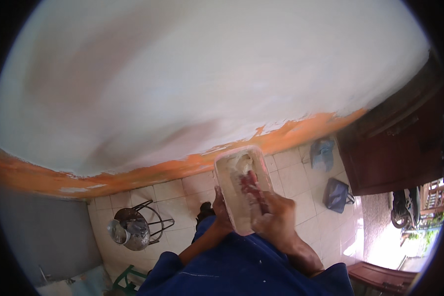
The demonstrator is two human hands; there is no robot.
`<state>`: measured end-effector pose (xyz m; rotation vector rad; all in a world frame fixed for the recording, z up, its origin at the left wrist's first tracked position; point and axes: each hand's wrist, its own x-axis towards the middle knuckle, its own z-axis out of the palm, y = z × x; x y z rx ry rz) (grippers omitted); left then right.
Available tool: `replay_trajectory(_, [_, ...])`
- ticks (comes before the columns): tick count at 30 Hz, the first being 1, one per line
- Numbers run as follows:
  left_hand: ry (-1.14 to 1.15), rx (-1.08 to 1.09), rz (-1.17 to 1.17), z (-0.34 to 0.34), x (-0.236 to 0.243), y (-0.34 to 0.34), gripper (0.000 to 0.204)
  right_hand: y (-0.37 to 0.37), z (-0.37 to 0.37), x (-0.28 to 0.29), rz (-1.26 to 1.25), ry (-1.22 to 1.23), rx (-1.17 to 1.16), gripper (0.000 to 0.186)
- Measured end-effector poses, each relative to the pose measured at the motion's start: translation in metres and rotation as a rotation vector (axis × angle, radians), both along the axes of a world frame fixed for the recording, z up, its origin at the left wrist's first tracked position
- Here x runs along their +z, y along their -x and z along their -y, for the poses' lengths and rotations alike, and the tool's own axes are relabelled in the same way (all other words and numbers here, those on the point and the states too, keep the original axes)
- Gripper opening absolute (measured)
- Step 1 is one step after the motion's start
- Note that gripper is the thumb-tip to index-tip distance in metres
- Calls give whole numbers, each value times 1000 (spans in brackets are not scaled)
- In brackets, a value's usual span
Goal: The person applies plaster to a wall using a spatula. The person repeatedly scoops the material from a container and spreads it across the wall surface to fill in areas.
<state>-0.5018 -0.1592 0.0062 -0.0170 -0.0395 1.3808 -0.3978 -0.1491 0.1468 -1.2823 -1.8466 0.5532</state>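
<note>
My left hand (222,212) is closed around the left side of a pale rectangular tub (238,212), held in front of my body. A whitish paste coats its inside walls and floor. My right hand (275,217), smeared with white, grips a red-handled tool (248,181) down inside the tub. The tool's working end sits by a pale lump of paste (243,163) near the far end; the paste and blur hide its shape.
Ahead rises a wall (222,79), mostly white, with an orange band (301,129) along its foot. At left stands a round metal-legged stool (142,232) bearing a container (118,232). A dark bag (336,195) and a blue plastic bag (322,155) lie right, near a dark red door (394,158).
</note>
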Motion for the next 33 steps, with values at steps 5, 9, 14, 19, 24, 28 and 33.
replay_trajectory(5, [49, 132, 149, -7, -1, -62, 71, -58, -22, -8, 132, 97, 136, 8])
replay_trajectory(9, [134, 256, -304, 2, -23, -96, 69, -96, -30, 15, 134, 62, 131, 6])
replay_trajectory(14, [118, 288, -100, 9, -2, -125, 66, -138, -38, 12, 294, -141, 248, 19])
replay_trajectory(19, [138, 381, -162, 24, -3, -130, 63, -138, -14, -6, 346, -17, 220, 10])
replay_trajectory(24, [216, 395, -224, 36, -4, -124, 61, -125, 4, -23, 91, 52, 246, 10])
replay_trajectory(28, [125, 384, -160, 41, 4, -109, 62, -109, 14, -19, 22, 99, 265, 8])
replay_trajectory(33, [144, 408, -124, 50, 15, -91, 64, -94, 13, 16, 78, 4, 224, 5])
